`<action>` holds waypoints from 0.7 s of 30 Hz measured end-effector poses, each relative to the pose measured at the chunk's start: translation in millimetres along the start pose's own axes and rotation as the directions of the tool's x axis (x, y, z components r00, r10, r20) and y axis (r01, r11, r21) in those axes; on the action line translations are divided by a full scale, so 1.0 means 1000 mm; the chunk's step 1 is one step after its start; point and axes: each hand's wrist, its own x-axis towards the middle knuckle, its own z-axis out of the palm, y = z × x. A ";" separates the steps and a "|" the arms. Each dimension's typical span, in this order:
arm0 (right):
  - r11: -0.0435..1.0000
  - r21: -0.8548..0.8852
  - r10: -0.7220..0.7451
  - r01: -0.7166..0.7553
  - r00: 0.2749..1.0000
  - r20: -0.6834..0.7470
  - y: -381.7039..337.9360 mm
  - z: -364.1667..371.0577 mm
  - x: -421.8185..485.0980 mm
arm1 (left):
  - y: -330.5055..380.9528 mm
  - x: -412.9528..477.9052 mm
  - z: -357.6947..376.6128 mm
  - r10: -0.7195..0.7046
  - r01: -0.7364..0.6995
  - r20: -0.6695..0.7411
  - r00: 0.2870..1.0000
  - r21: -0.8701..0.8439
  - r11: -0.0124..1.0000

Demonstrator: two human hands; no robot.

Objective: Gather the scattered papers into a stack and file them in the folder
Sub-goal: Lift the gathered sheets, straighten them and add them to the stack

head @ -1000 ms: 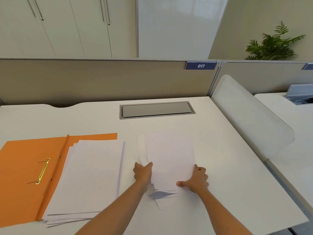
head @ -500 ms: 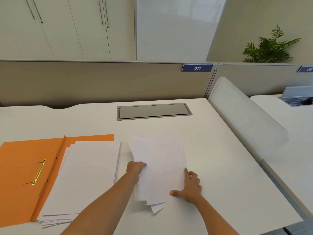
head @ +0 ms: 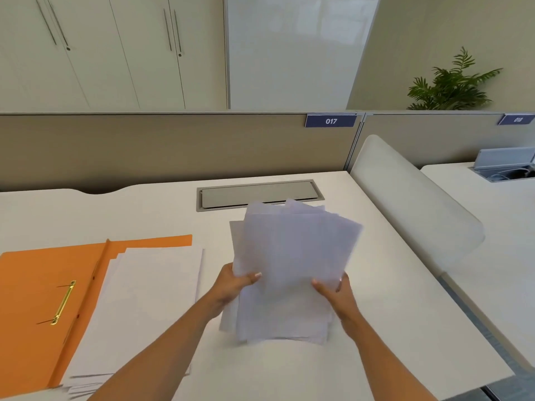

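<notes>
Person, head view: two hands and two forearms visible, forearms cut off by bottom frame edge
Left hand (head: 231,287): bare; left thumbnail (head: 257,275) pale, trimmed just past fingertip
Right hand (head: 337,296): bare; right thumbnail (head: 315,282) pale, similar trim; finer detail on fingers lost to blur
Left forearm (head: 162,348): bare along full visible length, slender, wrist bare
Right forearm (head: 382,351): bare along full visible length, slender, wrist bare
Clothing: upper arms and sleeves out of frame, cannot tell

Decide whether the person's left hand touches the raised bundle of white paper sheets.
Touching. Head view: left hand grips the white paper bundle, thumb over its edge.
</notes>
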 end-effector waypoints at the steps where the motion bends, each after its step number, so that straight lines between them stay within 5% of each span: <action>1: 0.997 0.078 -0.031 0.028 0.999 0.032 -0.009 -0.002 -0.001 | 0.004 -0.002 -0.004 0.019 -0.018 0.018 1.000 -0.007 1.000; 11: 0.968 0.140 -0.219 0.210 0.975 0.049 -0.067 0.017 -0.017 | 0.046 -0.007 -0.005 0.191 -0.191 -0.021 0.981 0.021 0.981; 21: 0.955 0.142 -0.275 0.262 0.958 0.079 -0.104 0.024 -0.029 | 0.074 -0.019 0.002 0.350 -0.369 -0.210 0.913 -0.061 0.927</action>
